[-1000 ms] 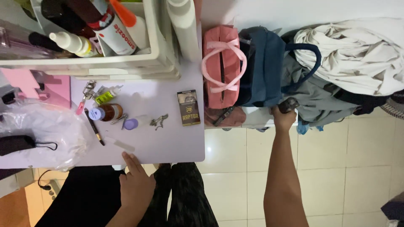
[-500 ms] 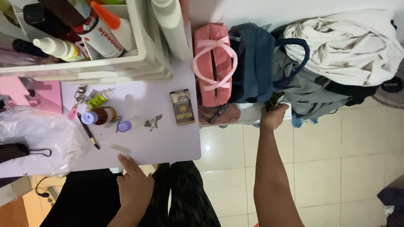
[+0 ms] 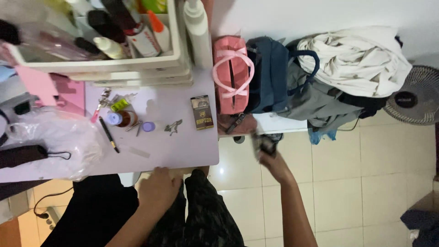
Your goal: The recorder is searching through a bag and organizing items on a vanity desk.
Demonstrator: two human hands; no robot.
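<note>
Right of the table (image 3: 192,158), over the tile floor (image 3: 366,183), the right hand (image 3: 270,158) is clamped on a small dark object (image 3: 263,144), blurred, kind unclear. It sits just below the shelf edge holding the pink bag (image 3: 231,75) and blue bag (image 3: 270,75), its long axis roughly toward the bags. Left hand (image 3: 160,187) rests at the table's near edge, fingers loosely together, holding nothing; well apart from the object. Dark box (image 3: 201,112) and small bottles (image 3: 123,119) lie on the table between; clothes pile (image 3: 356,64) and fan (image 3: 414,96) further right.
</note>
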